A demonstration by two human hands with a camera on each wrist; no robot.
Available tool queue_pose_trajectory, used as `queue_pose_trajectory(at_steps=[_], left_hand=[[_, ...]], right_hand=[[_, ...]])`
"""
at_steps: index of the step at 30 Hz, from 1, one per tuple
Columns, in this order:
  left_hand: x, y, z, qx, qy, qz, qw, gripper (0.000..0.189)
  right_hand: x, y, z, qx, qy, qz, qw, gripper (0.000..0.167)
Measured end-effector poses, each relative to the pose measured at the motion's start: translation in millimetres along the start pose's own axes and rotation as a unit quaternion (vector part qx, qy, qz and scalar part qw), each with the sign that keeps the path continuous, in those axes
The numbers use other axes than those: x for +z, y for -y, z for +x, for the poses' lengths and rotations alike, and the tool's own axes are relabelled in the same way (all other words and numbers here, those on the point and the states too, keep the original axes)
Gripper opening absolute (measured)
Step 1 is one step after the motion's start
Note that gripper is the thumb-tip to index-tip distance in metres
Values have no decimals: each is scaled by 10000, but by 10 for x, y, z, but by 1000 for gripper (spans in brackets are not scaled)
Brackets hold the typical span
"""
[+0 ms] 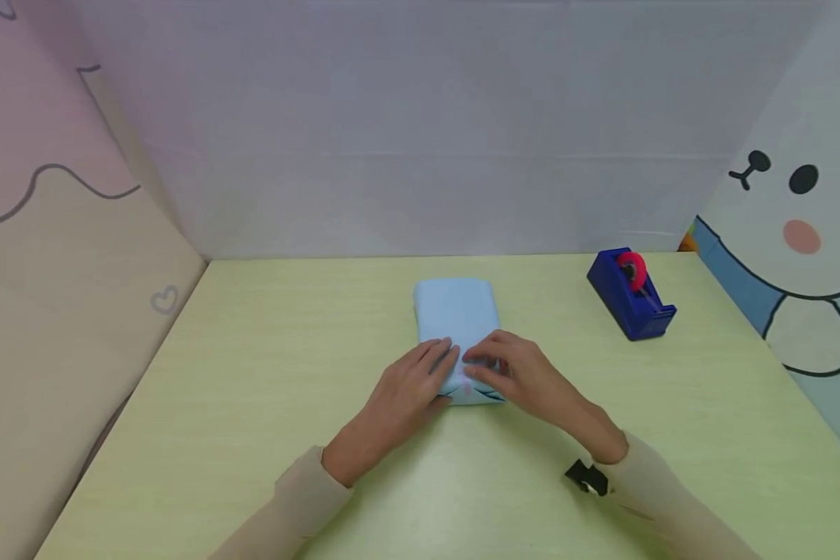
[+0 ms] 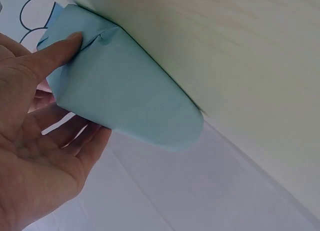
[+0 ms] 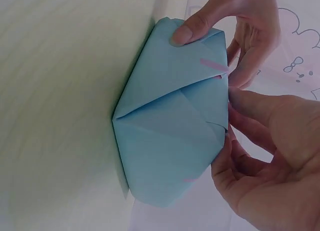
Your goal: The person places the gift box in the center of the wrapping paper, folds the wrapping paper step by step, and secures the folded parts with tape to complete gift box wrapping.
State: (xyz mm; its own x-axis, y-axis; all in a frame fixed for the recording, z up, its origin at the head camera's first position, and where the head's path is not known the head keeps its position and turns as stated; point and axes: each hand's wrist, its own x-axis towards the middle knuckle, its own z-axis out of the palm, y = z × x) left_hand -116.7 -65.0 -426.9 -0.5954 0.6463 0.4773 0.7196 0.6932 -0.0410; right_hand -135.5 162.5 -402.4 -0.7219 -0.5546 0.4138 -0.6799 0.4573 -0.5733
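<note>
A parcel (image 1: 456, 307) wrapped in light blue paper lies on the table, its folded near end facing me. My left hand (image 1: 409, 385) grips its left near corner. In the left wrist view the thumb (image 2: 62, 51) presses the folded end while the fingers lie over the top. Bent fingers of my right hand (image 1: 525, 373) touch the top close to the near edge, thumb and forefinger slightly apart. The right wrist view shows triangular folded flaps (image 3: 170, 121) on the end, with a short pink tape strip (image 3: 212, 65) by the upper edge.
A blue tape dispenser (image 1: 630, 299) with a pink-red roll (image 1: 632, 271) stands at the back right of the pale table (image 1: 287, 327). A black buckle (image 1: 588, 477) hangs by the right sleeve. Plain and cartoon-printed panels (image 1: 427, 132) enclose the back and sides.
</note>
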Motion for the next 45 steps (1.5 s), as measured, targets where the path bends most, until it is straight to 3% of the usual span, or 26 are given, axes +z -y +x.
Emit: queue_pose_trajectory(at_steps=[7, 15, 25, 33, 41, 45], left_hand=[[1, 17, 12, -20, 8, -111, 9999, 66], [27, 25, 20, 0, -186, -177, 9997, 56], [11, -2, 19, -80, -40, -198, 9998, 54], [13, 4, 11, -76, -108, -254, 9996, 54], [-10, -13, 16, -93, -116, -302, 9994, 54], [-14, -11, 19, -104, -124, -298, 9994, 54]], right_hand=[[32, 18, 61, 328, 221, 139, 9991, 7], [44, 38, 106, 335, 327, -293, 9985, 4], [51, -8, 64, -243, 148, -499, 9983, 9], [68, 2, 101, -339, 230, -712, 9966, 7], [46, -45, 46, -536, 100, -395, 9977, 9], [53, -56, 46, -848, 8, -472, 9953, 13]])
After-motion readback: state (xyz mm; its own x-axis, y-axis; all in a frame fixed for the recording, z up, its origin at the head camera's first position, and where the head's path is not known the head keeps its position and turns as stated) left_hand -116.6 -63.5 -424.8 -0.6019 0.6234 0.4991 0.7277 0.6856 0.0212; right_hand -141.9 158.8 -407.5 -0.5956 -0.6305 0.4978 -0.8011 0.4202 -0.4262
